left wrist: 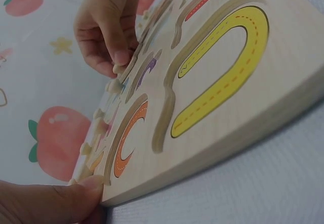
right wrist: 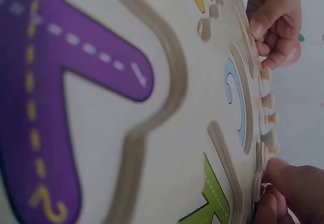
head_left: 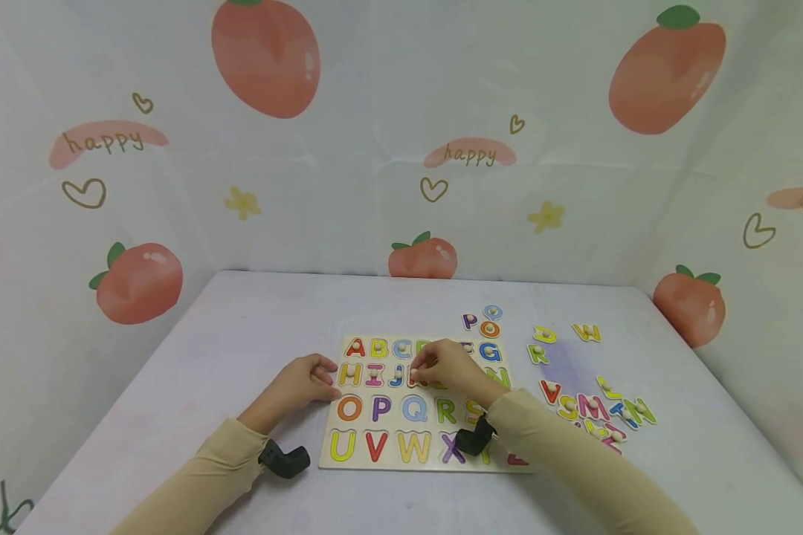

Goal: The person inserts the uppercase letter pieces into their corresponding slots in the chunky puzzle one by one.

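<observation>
Letter K (head_left: pixel 413 379), lower center of frame, pinched in right hand (head_left: pixel 450 364) at board (head_left: pixel 366 409); seating unclear. Left hand (head_left: pixel 299 383) loosely bent against board's edge. Possible jam or board slide from skewed K or light bracing.

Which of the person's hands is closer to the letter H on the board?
Left. The left hand touches the left edge of the board, just beside the H; the right hand is farther along that row, beyond the J.
</observation>
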Demonstrator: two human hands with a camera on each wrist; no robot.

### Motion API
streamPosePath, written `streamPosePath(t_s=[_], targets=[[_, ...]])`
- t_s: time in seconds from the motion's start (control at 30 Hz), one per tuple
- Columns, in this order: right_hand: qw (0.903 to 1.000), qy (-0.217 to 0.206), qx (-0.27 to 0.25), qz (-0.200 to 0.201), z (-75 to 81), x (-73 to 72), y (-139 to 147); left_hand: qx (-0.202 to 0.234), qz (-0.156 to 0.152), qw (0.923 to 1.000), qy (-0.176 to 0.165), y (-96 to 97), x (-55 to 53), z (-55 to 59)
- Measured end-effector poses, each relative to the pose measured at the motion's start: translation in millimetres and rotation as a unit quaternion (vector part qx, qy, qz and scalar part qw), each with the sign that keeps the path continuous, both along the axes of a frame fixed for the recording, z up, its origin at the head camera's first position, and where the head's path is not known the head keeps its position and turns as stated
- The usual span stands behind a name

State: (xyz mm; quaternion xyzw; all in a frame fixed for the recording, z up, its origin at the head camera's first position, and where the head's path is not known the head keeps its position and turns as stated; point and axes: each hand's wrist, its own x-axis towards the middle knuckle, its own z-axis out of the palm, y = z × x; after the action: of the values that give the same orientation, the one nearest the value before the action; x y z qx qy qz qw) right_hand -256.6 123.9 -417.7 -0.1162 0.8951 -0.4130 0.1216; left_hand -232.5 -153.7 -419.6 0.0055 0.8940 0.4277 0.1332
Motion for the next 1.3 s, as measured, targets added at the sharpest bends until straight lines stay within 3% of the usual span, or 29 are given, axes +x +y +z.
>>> streamPosePath(t_s=[0.73,0.9,1.3], targets=[[0.9998,-0.01,0.011,0.013,2.8,-1.4,-1,-0.001,0.002,1.0,0.0,-0.1,-0.5,-0.6],[0.9998,-0.004,0.02,0.0,16.0,0.1,9,-0.001,0.002,1.0,0.0,0.1,-0.5,-0.5],[0.9973,0.041,-0.054,-0.028,60.8,-0.3,72,-0.001,0.0,1.0,0.002,1.1,-0.4,0.1]])
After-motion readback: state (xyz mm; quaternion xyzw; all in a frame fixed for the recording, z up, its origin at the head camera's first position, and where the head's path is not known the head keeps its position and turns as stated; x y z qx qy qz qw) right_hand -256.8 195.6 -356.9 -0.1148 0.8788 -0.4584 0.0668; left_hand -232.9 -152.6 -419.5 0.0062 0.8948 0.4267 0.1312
